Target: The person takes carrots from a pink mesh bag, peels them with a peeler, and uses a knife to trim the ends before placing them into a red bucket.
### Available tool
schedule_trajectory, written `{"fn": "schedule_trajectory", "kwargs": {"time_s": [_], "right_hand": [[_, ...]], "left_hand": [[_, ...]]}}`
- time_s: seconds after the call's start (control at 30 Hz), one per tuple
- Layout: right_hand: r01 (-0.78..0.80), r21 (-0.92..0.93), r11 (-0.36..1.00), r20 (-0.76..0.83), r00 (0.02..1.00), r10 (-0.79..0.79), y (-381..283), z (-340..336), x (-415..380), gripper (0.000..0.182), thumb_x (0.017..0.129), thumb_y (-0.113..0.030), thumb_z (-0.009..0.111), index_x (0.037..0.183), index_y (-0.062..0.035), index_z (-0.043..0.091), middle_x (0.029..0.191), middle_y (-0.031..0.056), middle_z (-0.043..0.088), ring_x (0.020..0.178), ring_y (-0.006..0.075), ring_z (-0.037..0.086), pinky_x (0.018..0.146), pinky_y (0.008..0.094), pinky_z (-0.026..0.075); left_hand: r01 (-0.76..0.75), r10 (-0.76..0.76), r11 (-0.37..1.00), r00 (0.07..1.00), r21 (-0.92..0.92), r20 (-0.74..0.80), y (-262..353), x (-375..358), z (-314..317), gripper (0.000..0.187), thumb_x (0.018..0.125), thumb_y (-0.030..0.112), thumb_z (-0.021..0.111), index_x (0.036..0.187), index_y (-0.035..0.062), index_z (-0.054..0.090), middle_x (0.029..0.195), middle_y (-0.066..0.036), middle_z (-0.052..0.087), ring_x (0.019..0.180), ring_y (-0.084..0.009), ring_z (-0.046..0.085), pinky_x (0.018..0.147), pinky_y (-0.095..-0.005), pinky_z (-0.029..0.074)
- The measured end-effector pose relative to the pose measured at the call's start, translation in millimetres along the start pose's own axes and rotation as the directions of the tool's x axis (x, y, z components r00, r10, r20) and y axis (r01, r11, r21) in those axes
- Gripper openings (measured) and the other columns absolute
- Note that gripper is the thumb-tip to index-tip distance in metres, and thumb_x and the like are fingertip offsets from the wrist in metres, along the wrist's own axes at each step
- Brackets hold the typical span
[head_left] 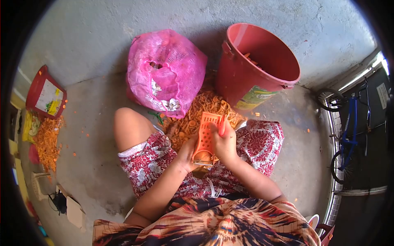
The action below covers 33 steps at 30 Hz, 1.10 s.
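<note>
Grater (205, 135): an orange plastic hand grater is held at the centre of the frame, above the lap, tilted with its upper end toward the heap of shreds.
Left hand (188, 153): closed around the lower end of the grater, steadying it from the left side and beneath.
Right hand (225, 141): closed on a carrot (222, 124), pressed against the grater's face at its right edge.
Carrot: judged firm, light and damp at the cut end, so slippery; best gripped at the thick end, fingertips kept clear of the blades.
Grater handling: judged light and stiff, with sharp perforations; best held by the plain rim or lower frame.
Shreds (201, 112): an orange heap lies on the floor just beyond the knees.
Mesh sack (164, 71): pink, slumped, in the upper middle of the frame.
Bucket (256, 67): red, leaning, just right of the sack; a few orange pieces are seen inside.
</note>
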State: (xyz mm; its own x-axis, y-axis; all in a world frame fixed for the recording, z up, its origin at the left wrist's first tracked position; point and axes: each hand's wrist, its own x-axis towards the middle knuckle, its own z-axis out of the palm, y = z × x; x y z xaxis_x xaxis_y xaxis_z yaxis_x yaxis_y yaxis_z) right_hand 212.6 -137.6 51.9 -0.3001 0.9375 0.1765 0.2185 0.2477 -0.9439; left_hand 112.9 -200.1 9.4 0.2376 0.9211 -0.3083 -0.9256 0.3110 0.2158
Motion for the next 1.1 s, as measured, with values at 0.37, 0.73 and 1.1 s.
{"fn": "schedule_trajectory", "kwargs": {"time_s": [0.37,0.73,1.1], "right_hand": [[0.118,0.215,0.970,-0.525,0.851,0.012,-1.4,-68.5,80.5,0.011,0.086,-0.012,0.047,0.078,-0.0042,0.047,0.062,-0.0014,0.048,0.051,0.0050,0.043,0.044,0.0210,0.037],[0.018,-0.061,0.998,0.025,1.000,-0.016,-11.5,-16.0,1.5,0.010,0.084,-0.008,0.050,0.090,0.0001,0.051,0.073,0.0028,0.056,0.064,0.0065,0.050,0.057,0.0223,0.043],[-0.003,0.131,0.991,-0.387,0.921,0.054,28.0,-55.5,85.1,0.012,0.085,-0.012,0.047,0.080,-0.0023,0.051,0.058,-0.0021,0.048,0.048,0.0050,0.042,0.042,0.0207,0.034]], "left_hand": [[0.100,-0.079,0.979,0.989,0.177,-0.123,-8.7,-12.0,-2.0,0.041,0.088,0.041,0.034,0.101,0.0042,0.048,0.077,-0.011,0.057,0.064,-0.0212,0.059,0.051,-0.0363,0.051],[-0.059,0.055,0.988,0.998,0.141,0.028,-6.7,-5.8,8.9,0.035,0.091,0.032,0.034,0.112,0.0075,0.046,0.099,-0.004,0.055,0.087,-0.0109,0.054,0.074,-0.0264,0.045],[0.088,-0.081,0.989,0.995,0.116,-0.061,-5.3,-13.1,8.8,0.040,0.088,0.038,0.036,0.113,0.0070,0.044,0.093,-0.011,0.057,0.077,-0.0229,0.058,0.066,-0.0386,0.049]]}}
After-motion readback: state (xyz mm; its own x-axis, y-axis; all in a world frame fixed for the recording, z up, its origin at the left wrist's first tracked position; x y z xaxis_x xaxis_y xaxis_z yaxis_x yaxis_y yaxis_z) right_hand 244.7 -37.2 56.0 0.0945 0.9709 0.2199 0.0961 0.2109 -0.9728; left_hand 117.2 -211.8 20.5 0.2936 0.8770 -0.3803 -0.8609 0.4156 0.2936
